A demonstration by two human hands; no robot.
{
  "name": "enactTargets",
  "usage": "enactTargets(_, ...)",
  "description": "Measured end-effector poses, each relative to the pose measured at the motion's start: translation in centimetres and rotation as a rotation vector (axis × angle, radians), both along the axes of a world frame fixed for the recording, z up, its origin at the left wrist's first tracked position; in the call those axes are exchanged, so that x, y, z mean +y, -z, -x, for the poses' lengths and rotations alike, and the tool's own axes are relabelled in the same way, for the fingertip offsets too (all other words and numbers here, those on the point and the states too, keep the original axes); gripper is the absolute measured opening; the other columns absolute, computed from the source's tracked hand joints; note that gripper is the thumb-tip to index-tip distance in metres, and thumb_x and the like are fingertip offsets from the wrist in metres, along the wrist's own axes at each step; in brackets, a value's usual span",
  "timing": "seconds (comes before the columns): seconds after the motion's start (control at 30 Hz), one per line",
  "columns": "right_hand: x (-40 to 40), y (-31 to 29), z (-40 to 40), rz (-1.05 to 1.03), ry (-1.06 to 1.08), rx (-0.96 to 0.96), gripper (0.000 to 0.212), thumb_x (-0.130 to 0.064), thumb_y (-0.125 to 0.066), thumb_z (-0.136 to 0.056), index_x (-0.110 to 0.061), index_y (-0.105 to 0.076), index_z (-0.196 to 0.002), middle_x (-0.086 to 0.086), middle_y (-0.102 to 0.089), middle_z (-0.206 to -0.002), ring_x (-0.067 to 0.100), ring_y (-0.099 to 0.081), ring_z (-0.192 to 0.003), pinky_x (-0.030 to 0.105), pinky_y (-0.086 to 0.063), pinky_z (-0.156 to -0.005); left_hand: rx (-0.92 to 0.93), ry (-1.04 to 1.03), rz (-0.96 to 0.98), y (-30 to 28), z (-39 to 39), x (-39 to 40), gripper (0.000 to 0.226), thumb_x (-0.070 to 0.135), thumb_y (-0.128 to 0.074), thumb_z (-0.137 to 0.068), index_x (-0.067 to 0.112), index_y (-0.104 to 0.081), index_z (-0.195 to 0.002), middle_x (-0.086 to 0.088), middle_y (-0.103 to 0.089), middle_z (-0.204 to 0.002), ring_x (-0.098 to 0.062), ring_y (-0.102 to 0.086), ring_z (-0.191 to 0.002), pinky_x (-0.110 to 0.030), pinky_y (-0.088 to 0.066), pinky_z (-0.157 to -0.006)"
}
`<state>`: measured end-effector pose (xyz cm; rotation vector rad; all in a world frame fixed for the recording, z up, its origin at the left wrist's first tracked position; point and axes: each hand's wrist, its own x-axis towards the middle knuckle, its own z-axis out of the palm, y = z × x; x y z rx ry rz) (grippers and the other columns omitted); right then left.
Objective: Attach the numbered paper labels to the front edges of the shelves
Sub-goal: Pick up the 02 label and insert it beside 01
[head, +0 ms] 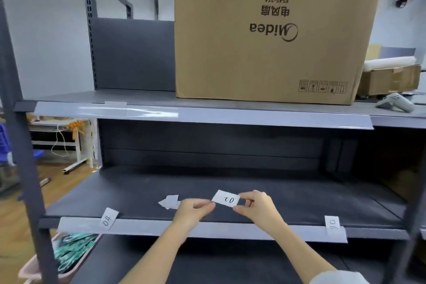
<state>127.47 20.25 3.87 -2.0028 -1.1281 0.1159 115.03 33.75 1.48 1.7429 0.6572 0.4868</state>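
Both hands are raised over the middle shelf (299, 203); the left hand (193, 211) and the right hand (258, 206) each pinch one end of a paper label (226, 199) marked "02", fingers (208, 205) closed on its edges, the slip held clear of the shelf surface. Judgement: the two-handed hold keeps the slip flat and readable (probably being checked or oriented) ahead of fixing to a front edge.

Two labels are already mounted on the pale front strip (207, 228) of this shelf; "04" (107, 218) near the left end, tilted, and "06" (332, 223) near the right end, upright; the stretch between them is bare, so the held slip likely belongs there or on the upper strip (207, 116), which carries no numbered slip that I can see.

A small pile of spare slips (170, 201) lies on the shelf just left of the left hand, within easy reach.

Containers: a large cardboard box (272, 30) stands closed on the upper shelf, its printing upside down, contents not visible; a pink basket (34, 270) at lower left holds green-printed packets, type unclear.
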Motion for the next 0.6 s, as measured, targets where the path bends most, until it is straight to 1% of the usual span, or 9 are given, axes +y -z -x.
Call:
enactTargets(0.03, 0.2, 0.1, 0.1, -0.025, 0.030, 0.000, 0.022, -0.020, -0.066, -0.081, -0.019, -0.070, -0.102, -0.006, -0.037, -0.058, 0.008, -0.035, -0.055, 0.018, -0.031, -0.053, -0.034, -0.006, 0.183, 0.0, -0.1, -0.9, 0.029, 0.025, -0.059, -0.087, 0.010, -0.063, -0.112, 0.001, -0.068, -0.108, -0.012, -0.058, -0.104, -0.017, -0.043, -0.076)
enactTargets(0.07, 0.3, 0.3, 0.3, -0.032, 0.056, -0.011, 0.019, -0.021, -0.067, -0.080, -0.017, -0.070, -0.098, -0.006, -0.036, -0.055, 0.008, -0.035, -0.054, 0.018, -0.030, -0.052, -0.063, 0.007, 0.369, 0.0, -0.3, -1.9, 0.027, 0.026, -0.057, -0.088, 0.010, -0.064, -0.109, 0.002, -0.070, -0.100, -0.013, -0.060, -0.099, -0.022, -0.042, -0.078)
enactTargets(0.13, 0.5, 0.9, 0.7, -0.023, 0.096, -0.038, 0.019, -0.023, -0.067, -0.079, -0.010, -0.071, -0.092, -0.004, -0.036, -0.053, 0.008, -0.034, -0.052, 0.019, -0.029, -0.051, -0.090, 0.034, 0.590, 0.3, -0.8, -3.0, 0.021, 0.027, -0.055, -0.089, 0.013, -0.064, -0.102, 0.005, -0.073, -0.087, -0.015, -0.061, -0.098, -0.029, -0.038, -0.090)
enactTargets(0.23, 0.6, 1.5, 1.1, -0.008, 0.120, -0.029, 0.026, -0.023, -0.069, -0.076, -0.002, -0.068, -0.092, -0.002, -0.039, -0.055, 0.011, -0.035, -0.056, 0.021, -0.029, -0.052, -0.092, -0.038, 0.696, 0.3, -1.5, -3.8, 0.012, 0.022, -0.057, -0.089, 0.013, -0.065, -0.091, 0.004, -0.073, -0.079, -0.013, -0.065, -0.087, -0.030, -0.038, -0.090)
enactTargets(0.33, 0.3, 1.6, 1.3, 0.020, 0.105, -0.019, 0.019, -0.024, -0.068, -0.078, -0.013, -0.071, -0.093, -0.005, -0.036, -0.056, 0.009, -0.034, -0.054, 0.017, -0.028, -0.049, -0.114, -0.085, 0.683, 0.1, -1.8, -3.9, 0.009, 0.015, -0.055, -0.089, 0.012, -0.063, -0.086, -0.001, -0.071, -0.077, -0.012, -0.065, -0.078, -0.029, -0.041, -0.083)
enactTargets(0.4, -0.1, 1.5, 1.0, 0.052, 0.088, -0.028, 0.023, -0.026, -0.066, -0.080, -0.010, -0.069, -0.097, -0.004, -0.036, -0.058, 0.008, -0.033, -0.053, 0.017, -0.027, -0.049, -0.062, -0.032, 0.564, 0.0, -1.3, -3.4, 0.010, 0.013, -0.055, -0.089, 0.011, -0.063, -0.085, 0.003, -0.071, -0.065, -0.010, -0.068, -0.067, -0.027, -0.042, -0.075)
enactTargets(0.47, -0.8, 1.1, 0.3, 0.027, 0.099, 0.008, 0.029, -0.025, -0.063, -0.084, -0.009, -0.065, -0.107, -0.004, -0.040, -0.063, 0.006, -0.037, -0.055, 0.014, -0.031, -0.053, 0.101, 0.054, 0.220, -0.3, -0.6, -2.3, 0.014, 0.014, -0.057, -0.087, 0.014, -0.064, -0.075, 0.009, -0.068, -0.055, -0.003, -0.067, -0.055, -0.025, -0.045, -0.074)
enactTargets(0.53, -1.5, 0.5, -0.3, -0.011, 0.062, 0.073, 0.034, -0.022, -0.060, -0.086, -0.013, -0.060, -0.119, -0.008, -0.046, -0.070, 0.003, -0.042, -0.059, 0.009, -0.035, -0.060, 0.257, 0.173, -0.098, -1.3, 0.0, -1.3, 0.023, 0.016, -0.060, -0.085, 0.019, -0.063, -0.062, 0.013, -0.063, -0.046, 0.002, -0.064, -0.054, -0.018, -0.047, -0.072)
enactTargets(0.6, -1.7, -0.1, -0.3, 0.005, -0.011, 0.105, 0.033, -0.020, -0.060, -0.087, -0.014, -0.061, -0.119, -0.010, -0.053, -0.077, 0.002, -0.047, -0.064, 0.006, -0.037, -0.064, 0.374, 0.303, -0.255, -2.3, 0.3, -0.7, 0.025, 0.018, -0.061, -0.084, 0.022, -0.063, -0.059, 0.014, -0.062, -0.046, 0.006, -0.062, -0.055, -0.010, -0.042, -0.063)
